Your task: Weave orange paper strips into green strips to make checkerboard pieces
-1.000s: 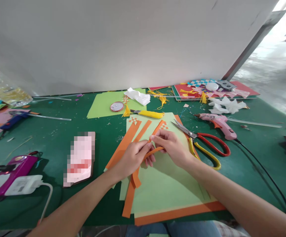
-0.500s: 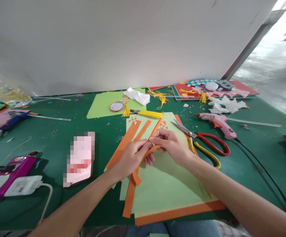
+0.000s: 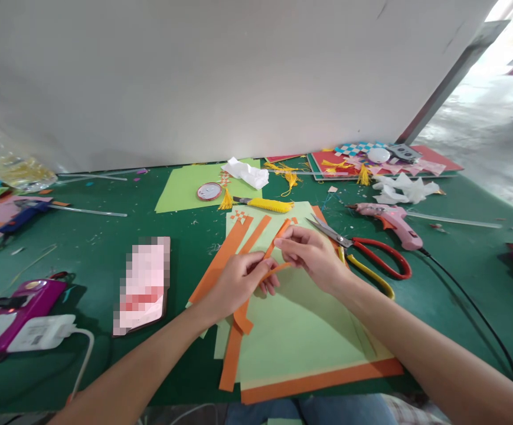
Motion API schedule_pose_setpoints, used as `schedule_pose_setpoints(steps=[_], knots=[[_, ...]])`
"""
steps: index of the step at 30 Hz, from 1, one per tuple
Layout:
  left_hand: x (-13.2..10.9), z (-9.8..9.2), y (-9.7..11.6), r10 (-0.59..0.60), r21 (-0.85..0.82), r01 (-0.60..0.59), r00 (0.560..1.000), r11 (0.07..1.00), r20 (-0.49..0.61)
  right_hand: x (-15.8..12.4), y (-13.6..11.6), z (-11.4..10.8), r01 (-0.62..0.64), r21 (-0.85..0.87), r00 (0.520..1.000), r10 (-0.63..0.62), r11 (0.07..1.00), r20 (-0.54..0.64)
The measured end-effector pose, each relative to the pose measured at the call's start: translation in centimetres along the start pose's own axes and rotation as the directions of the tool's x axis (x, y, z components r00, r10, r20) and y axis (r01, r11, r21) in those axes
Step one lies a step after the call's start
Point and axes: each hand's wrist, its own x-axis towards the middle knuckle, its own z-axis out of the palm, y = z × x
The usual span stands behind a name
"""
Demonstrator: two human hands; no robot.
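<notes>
Over sheets of light green paper [image 3: 300,342], my left hand [image 3: 241,280] is closed on a narrow orange paper strip [image 3: 271,249]. The strip bends, and one end sticks out to the right between my hands. My right hand [image 3: 313,255] pinches the upper part of the strip with thumb and fingertips, a little apart from my left hand. Other orange strips [image 3: 216,265] lie flat beneath and beside my left hand. Scissors [image 3: 349,242] with red and yellow handles lie open just beyond my right hand. A yellow utility knife [image 3: 269,205] rests above the sheets.
A pink glue gun [image 3: 393,221] lies at the right, its cord running forward. A phone [image 3: 145,283] and a purple power strip [image 3: 30,307] with a white charger [image 3: 43,333] are at the left. Crumpled tissue [image 3: 247,173] and a round tin [image 3: 209,191] sit near the wall.
My right hand has shifted slightly right, opening a small gap from my left hand along the orange strip. My left hand stays nearly in place.
</notes>
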Motion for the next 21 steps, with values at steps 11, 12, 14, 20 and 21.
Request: schedule_pose_setpoints(steps=[11,12,14,20,21], knots=[[-0.17,0.1,0.41,-0.024,-0.003,0.024,1.0,1.0,0.012,0.18,0.14,0.09,-0.046,-0.037,0.999,0.046,0.998,0.012],[-0.17,0.11,0.38,-0.025,0.001,0.025,1.0,1.0,0.011,0.19,0.18,0.05,-0.034,-0.031,0.999,0.034,0.999,0.017],[-0.16,0.14,0.31,-0.029,0.0,0.029,1.0,1.0,0.004,0.14,0.28,0.07,-0.006,-0.028,1.0,0.007,1.0,0.025],[-0.07,0.1,0.3,-0.029,-0.027,0.029,1.0,0.999,-0.011,-0.05,0.42,0.49,0.006,-0.032,0.998,-0.004,0.999,0.062],[-0.06,0.06,0.31,-0.031,-0.03,0.03,1.0,0.999,-0.006,-0.04,0.36,0.48,0.005,-0.033,0.998,-0.003,0.999,0.059]])
